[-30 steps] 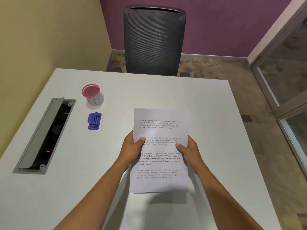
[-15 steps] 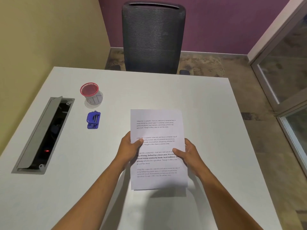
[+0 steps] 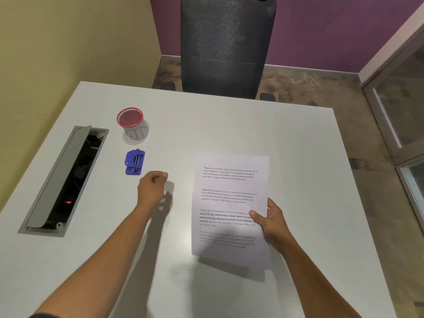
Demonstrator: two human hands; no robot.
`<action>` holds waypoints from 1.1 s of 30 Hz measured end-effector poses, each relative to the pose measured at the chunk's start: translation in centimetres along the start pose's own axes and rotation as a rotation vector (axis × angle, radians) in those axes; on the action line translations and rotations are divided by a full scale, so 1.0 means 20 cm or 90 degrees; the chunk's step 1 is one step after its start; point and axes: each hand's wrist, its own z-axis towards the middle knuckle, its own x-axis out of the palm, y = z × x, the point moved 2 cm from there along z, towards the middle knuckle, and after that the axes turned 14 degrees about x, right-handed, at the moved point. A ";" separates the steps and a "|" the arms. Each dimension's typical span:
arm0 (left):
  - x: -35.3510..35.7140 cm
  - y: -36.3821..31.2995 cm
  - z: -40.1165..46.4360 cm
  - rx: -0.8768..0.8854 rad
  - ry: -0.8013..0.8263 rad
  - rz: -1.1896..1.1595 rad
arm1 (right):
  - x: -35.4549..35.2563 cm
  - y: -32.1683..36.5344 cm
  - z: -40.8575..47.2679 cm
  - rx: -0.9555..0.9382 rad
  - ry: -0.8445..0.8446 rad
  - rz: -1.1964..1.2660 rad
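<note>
A printed sheet of paper (image 3: 229, 193) hangs a little above the white table (image 3: 229, 125), casting a shadow under its near edge. My right hand (image 3: 271, 223) pinches the sheet's right edge, thumb on top. My left hand (image 3: 152, 187) hovers over the table with loosely curled fingers and holds nothing. It is just right of and below a small blue hole punch (image 3: 135, 162) and does not touch it.
A red-rimmed mesh cup (image 3: 132, 123) stands behind the hole punch. An open cable tray (image 3: 66, 180) with a grey flap is sunk into the table at the left. A dark mesh chair (image 3: 226, 47) stands at the far edge. A glass door is on the right.
My left hand has let go of the sheet and moved left toward the blue hole punch. The sheet now hangs from my right hand alone and has shifted right.
</note>
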 end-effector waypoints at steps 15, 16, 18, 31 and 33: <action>-0.23 0.19 0.63 -0.112 -0.202 0.317 | 0.00 0.03 0.21 0.006 -0.031 -0.057; -0.23 0.21 0.65 -0.124 -0.195 0.304 | 0.00 0.04 0.22 0.007 -0.032 -0.056; -0.23 0.25 0.66 -0.125 -0.188 0.277 | 0.01 0.04 0.23 0.004 -0.030 -0.054; -0.09 0.23 0.39 -0.160 -0.115 0.031 | -0.03 0.00 0.15 -0.004 -0.040 -0.015; -0.04 0.21 0.30 -0.155 -0.087 0.019 | -0.05 -0.01 0.13 -0.003 -0.043 -0.008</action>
